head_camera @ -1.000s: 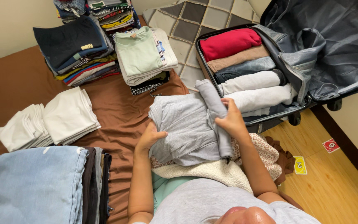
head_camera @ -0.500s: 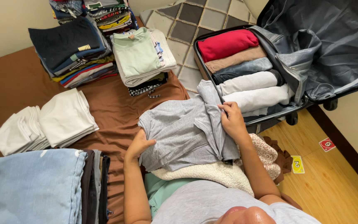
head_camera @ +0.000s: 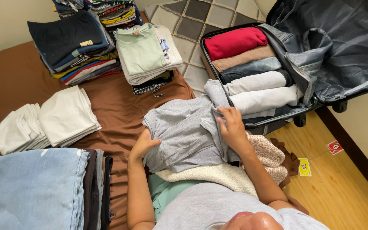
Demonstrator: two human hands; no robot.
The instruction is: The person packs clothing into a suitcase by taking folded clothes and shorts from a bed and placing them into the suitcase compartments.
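A grey t-shirt (head_camera: 184, 132) lies partly folded on a pile of clothes at the edge of the brown bed (head_camera: 22, 81). My left hand (head_camera: 143, 145) grips its lower left edge. My right hand (head_camera: 231, 127) pinches a fold on the shirt's right side, near the sleeve that points toward the suitcase. The open suitcase (head_camera: 273, 121) on the floor holds rolled clothes in a row: red (head_camera: 234, 41), tan, grey-blue and white ones. Under the shirt lie a cream fleecy garment (head_camera: 211, 174) and a spotted pink one (head_camera: 269, 155).
Stacks of folded clothes stand on the bed: dark and striped ones (head_camera: 71, 44), pale green ones (head_camera: 143, 51), white ones (head_camera: 47, 121), light blue denim (head_camera: 30, 191). A checked rug (head_camera: 192, 21) lies past the bed. Two playing cards (head_camera: 320, 157) rest on the wooden floor.
My left hand has slid down and left along the shirt's edge. My right hand has moved down the shirt's right side, drawing the fold in. The shirt now looks flatter and wider.
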